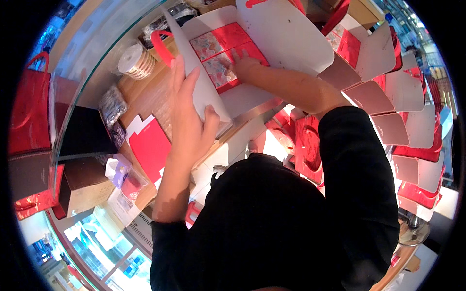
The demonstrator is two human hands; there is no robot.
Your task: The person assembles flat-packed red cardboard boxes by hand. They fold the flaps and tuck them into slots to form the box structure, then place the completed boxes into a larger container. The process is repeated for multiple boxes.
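An open white-lined box (284,46) stands on the wooden table ahead of me. Inside lie red packages with patterned panels (242,36), set side by side. My right hand (240,65) reaches into the box, its fingers spread on top of the packages. Against the box's left side panel (196,60) rests my left hand (189,116), fingers stretched out and thumb apart. Its fingertips are at the red strap handle (161,43) on that panel.
Several open white and red boxes (376,58) line the right side. To the left are ribbon spools (133,60), a flat red card (150,145), plastic-wrapped packets (113,104) and a glass panel (99,63). Red bags (308,145) sit below the table edge.
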